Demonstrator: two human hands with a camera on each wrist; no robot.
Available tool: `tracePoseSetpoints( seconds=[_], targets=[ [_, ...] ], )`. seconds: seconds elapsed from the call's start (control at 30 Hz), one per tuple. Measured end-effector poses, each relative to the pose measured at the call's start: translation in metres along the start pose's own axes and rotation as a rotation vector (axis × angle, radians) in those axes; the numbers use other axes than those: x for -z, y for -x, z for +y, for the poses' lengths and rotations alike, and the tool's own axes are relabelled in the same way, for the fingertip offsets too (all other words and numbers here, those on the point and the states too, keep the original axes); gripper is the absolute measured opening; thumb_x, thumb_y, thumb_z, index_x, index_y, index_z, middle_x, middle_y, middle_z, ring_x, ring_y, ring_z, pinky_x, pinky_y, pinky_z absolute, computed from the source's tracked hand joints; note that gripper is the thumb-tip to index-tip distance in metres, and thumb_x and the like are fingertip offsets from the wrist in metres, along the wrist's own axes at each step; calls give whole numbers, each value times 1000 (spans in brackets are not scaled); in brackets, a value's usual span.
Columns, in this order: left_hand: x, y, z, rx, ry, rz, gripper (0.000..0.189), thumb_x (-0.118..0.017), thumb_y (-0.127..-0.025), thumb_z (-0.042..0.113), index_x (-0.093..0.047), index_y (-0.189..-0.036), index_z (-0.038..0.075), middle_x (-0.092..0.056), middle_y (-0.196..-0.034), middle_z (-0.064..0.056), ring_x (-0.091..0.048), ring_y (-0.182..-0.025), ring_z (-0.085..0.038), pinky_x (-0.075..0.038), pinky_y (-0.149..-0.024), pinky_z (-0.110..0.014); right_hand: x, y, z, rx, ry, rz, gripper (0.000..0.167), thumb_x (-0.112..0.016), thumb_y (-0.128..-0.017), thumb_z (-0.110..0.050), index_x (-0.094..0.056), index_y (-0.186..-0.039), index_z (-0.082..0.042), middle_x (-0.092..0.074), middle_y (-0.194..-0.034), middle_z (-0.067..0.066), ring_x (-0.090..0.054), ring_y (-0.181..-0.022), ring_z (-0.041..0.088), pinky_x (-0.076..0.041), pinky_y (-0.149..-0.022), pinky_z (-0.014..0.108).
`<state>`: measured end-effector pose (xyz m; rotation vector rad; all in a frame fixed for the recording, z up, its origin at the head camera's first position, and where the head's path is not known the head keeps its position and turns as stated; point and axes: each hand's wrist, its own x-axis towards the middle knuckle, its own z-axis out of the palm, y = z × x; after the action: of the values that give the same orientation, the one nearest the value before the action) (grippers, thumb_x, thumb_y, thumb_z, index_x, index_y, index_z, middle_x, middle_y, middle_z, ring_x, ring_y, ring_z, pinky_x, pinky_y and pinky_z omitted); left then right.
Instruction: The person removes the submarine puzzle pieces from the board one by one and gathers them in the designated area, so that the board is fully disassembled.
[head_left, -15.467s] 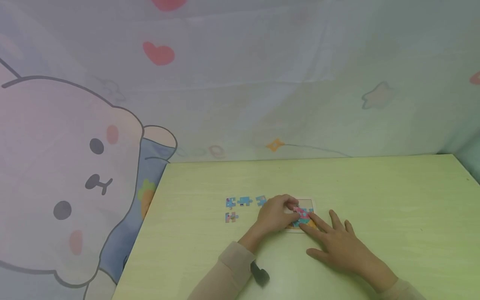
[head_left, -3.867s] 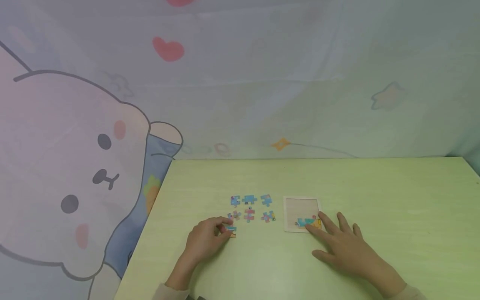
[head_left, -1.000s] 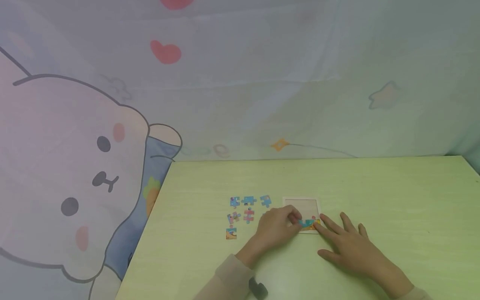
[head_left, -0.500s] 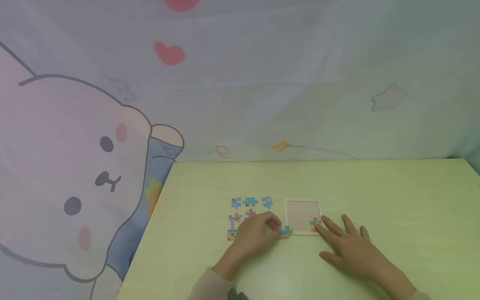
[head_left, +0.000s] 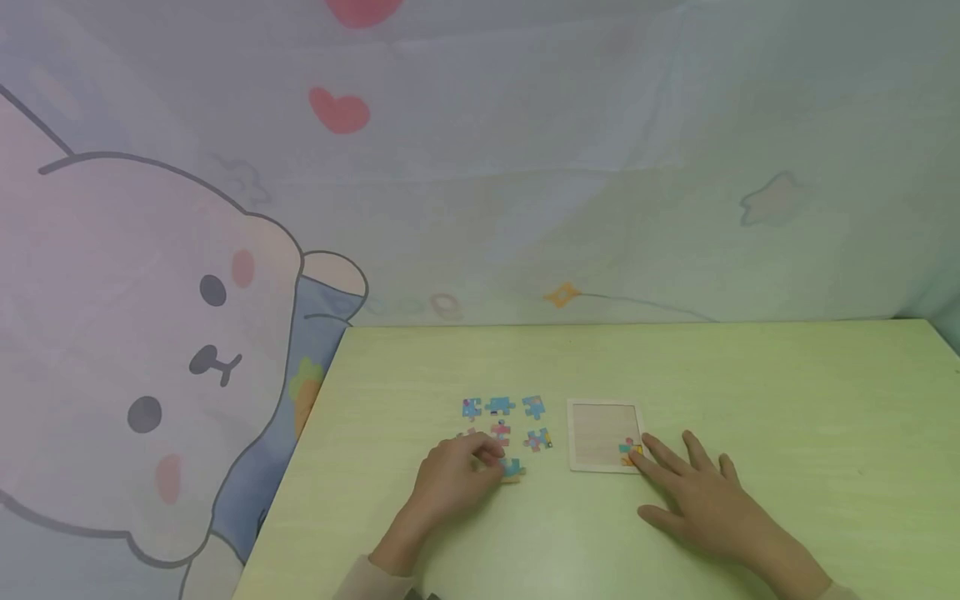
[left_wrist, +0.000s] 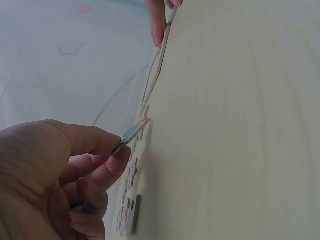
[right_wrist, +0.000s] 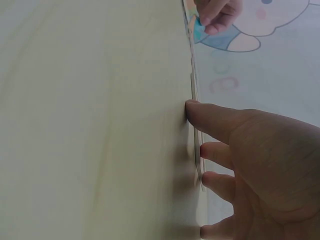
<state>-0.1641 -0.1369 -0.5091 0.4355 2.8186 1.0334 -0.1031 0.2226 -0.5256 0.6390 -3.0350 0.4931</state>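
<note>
My left hand [head_left: 453, 473] pinches a teal and tan jigsaw piece [head_left: 512, 468] between thumb and fingertips. In the left wrist view that piece [left_wrist: 132, 133] is tilted and raised off the table. My right hand [head_left: 705, 504] lies with fingers spread at the right side of a shallow wooden puzzle tray [head_left: 572, 433]. One fingertip rests on a teal and orange corner piece [head_left: 627, 450] in the tray's lower right corner; the bare wooden bottom shows in the rest of it. Its thumb [right_wrist: 195, 110] sits near the tray's front edge in the right wrist view.
Left of the tray, loose jigsaw pieces lie in rows: blue ones such as a wide piece [head_left: 499, 406] at the back, pinkish ones such as a yellow-tipped piece [head_left: 537, 439] in front. The left hand covers part of them. A printed cloth [head_left: 480, 167] hangs behind the table [head_left: 787, 400].
My left hand has lifted the teal piece out of the tray and carried it left, in front of the loose pieces. Much earlier the tray held more pieces. The right hand has hardly moved.
</note>
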Motion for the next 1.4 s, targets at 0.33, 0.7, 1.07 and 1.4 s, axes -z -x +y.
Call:
tracePoseSetpoints(
  seconds=[0.33, 0.7, 1.07, 1.4],
  targets=[
    [8, 5, -9, -5, -3, -23, 9, -71, -93, 18, -77, -99, 19, -71, -89, 14, -65, -82, -10, -49, -67, -33, 0, 1, -2, -6, -3, -4, 68, -68, -97, -53, -51, -155, -22, -42, -162, 8, -31, -141, 62, -30, -93, 86],
    [11, 6, -9, -22, -35, -28, 10, -73, -92, 17, -78, -101, 16, -71, -89, 12, -65, -81, -11, -49, -65, -33, -2, 4, -2, -10, 3, -2, 68, -67, -97, -54, -49, -156, -24, -41, -163, 7, -31, -142, 61, -30, -94, 86],
    [6, -4, -2, -52, -4, -36, 18, -70, -93, 21, -79, -108, 18, -74, -103, 14, -60, -73, -7, -39, -54, -26, -3, 5, -2, 2, 2, 10, 68, -67, -98, -53, -49, -156, -24, -41, -162, 7, -31, -141, 63, -29, -92, 87],
    [-13, -22, 23, -158, -52, -56, 15, -69, -95, 22, -80, -104, 21, -70, -92, 19, -68, -95, -6, -52, -77, -31, -3, 6, -4, -3, -7, 17, 68, -67, -98, -53, -46, -158, -28, -41, -162, 8, -30, -141, 63, -27, -93, 88]
  ],
)
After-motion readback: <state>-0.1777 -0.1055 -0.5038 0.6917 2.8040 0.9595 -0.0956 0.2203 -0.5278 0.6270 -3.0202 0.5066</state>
